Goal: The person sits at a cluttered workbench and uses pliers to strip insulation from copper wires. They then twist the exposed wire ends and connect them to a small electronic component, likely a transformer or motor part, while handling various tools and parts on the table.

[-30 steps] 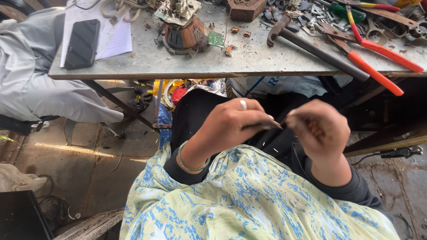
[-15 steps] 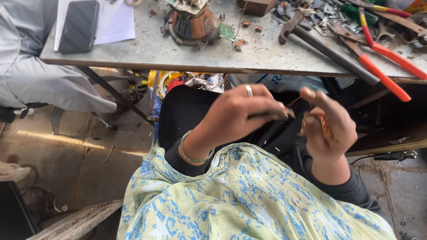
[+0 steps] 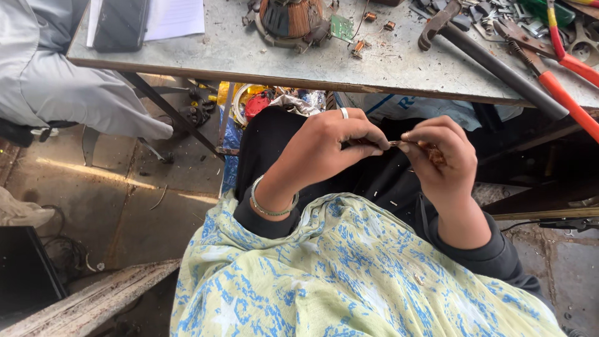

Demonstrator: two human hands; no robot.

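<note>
The left hand (image 3: 334,146) and right hand (image 3: 437,153) pinch a small coppery wire piece (image 3: 399,144) together, below the table's (image 3: 399,65) near edge. It looks light and bendy; hold its ends.

Both forearms rise from the lap and meet in front of the chest. The left hand (image 3: 327,146) curls knuckles-up, fingertips pinched together. The right hand (image 3: 440,156) faces it, fingers bent, thumb and forefinger pinched, nearly touching the left.
</note>
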